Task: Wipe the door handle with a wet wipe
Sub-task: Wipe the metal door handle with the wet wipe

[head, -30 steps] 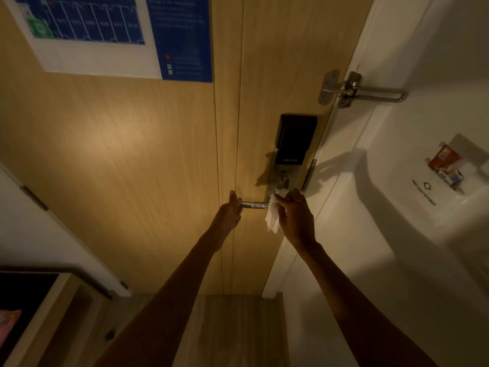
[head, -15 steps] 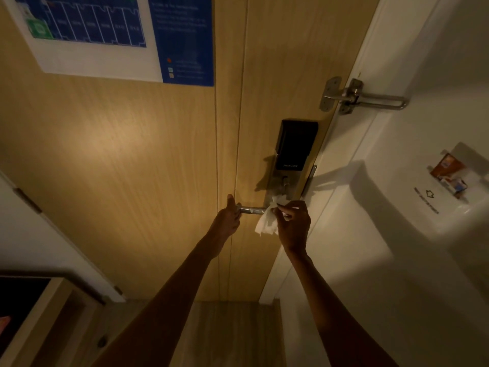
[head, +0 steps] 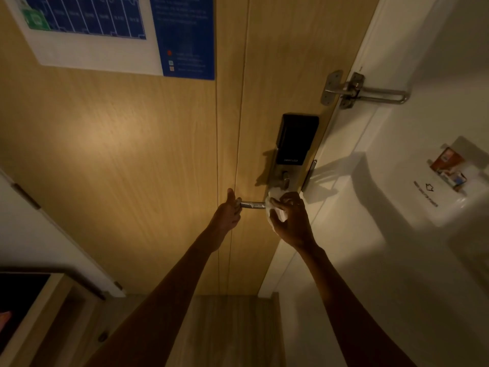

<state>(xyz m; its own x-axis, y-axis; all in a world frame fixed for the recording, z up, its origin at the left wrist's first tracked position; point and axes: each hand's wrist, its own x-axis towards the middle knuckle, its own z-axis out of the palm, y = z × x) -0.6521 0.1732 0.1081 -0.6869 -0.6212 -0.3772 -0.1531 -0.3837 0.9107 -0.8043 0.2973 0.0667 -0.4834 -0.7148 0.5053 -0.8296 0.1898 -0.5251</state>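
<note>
A metal lever door handle (head: pixel 253 205) sticks out leftward from a black smart lock (head: pixel 295 140) on the wooden door (head: pixel 132 154). My left hand (head: pixel 228 214) grips the free left end of the handle. A white wet wipe (head: pixel 275 205) is bunched around the handle's right end near the lock plate, with my right hand (head: pixel 291 221) closed on it. The base of the handle is hidden under the wipe and my fingers.
A metal swing latch (head: pixel 365 91) bridges the door and the white frame at upper right. A key-card holder (head: pixel 447 168) is on the white wall to the right. A blue and white notice (head: pixel 119 35) is stuck on the door. A cabinet (head: pixel 31 300) stands at lower left.
My right hand has turned and wrapped the wipe more tightly round the handle's right end, close to the lock plate. My left hand still holds the handle's left end.
</note>
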